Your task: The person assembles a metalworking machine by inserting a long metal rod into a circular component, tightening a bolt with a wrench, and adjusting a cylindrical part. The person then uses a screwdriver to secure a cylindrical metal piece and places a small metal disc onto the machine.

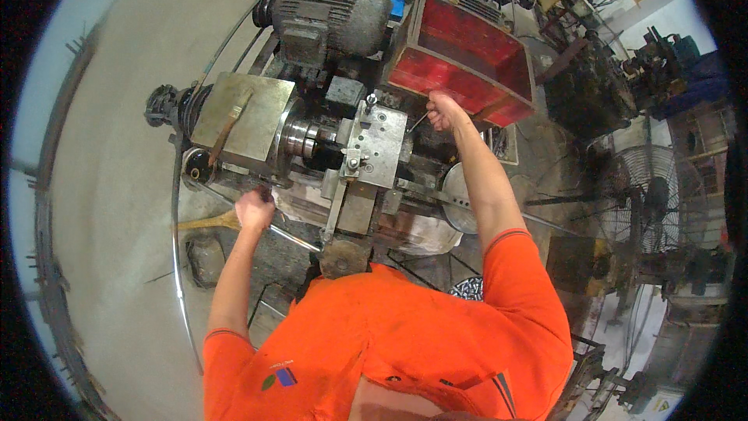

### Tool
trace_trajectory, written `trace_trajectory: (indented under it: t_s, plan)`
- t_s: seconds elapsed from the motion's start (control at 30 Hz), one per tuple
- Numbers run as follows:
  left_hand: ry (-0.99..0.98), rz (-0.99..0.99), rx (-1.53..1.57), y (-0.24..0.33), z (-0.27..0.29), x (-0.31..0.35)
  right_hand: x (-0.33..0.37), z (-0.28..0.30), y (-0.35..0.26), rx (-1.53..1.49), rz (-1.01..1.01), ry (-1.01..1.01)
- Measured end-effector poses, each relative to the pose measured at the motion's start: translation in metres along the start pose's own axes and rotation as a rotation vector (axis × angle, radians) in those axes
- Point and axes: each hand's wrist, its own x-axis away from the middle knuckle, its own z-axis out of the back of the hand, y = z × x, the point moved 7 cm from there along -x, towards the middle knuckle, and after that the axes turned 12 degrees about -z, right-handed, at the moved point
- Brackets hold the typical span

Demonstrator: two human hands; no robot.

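My right hand (444,111) was found with its fingers closed around the upper end of a thin metal rod (418,122). The rod slanted down and to the left, just beside the right edge of a flat steel block (379,145). The block carried 2 upright bolts, 1 near its far edge and 1 near its left edge. My right knuckles were close to the near wall of a red box (436,78), which stood open at the top.

My left hand (255,209) was at a long metal bar (292,237), which ran aslant below the spindle housing (257,93). The fingers of that hand were curled, but I could not tell whether they gripped the bar. A pale wooden handle (209,223) was noted just to the left of that hand.

A brush (225,138) lay aslant on the housing, its handle reaching past the near edge. A bright steel collar (297,139) sat between the housing and the block. A finned motor (335,19), visibly grimy, stood beyond them. A round grey pan (461,201) was observed beside my right forearm.
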Motion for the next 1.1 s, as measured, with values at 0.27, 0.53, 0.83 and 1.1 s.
trace_trajectory:
  t_s: [0.27,0.53,0.83,1.1]
  plan:
    - [-0.013,-0.026,-0.027,0.011,0.011,-0.001,0.002,0.0,-0.007,0.037,0.034,0.03]
    - [-0.002,-0.008,-0.007,0.004,0.005,0.002,0.002,-0.009,-0.011,0.105,-0.003,0.031]
    - [0.018,-0.011,0.015,0.006,0.007,0.002,-0.002,-0.01,-0.014,0.206,0.128,0.097]
    - [0.065,-0.05,0.028,0.006,0.008,0.001,0.027,-0.018,-0.016,0.235,0.296,0.15]
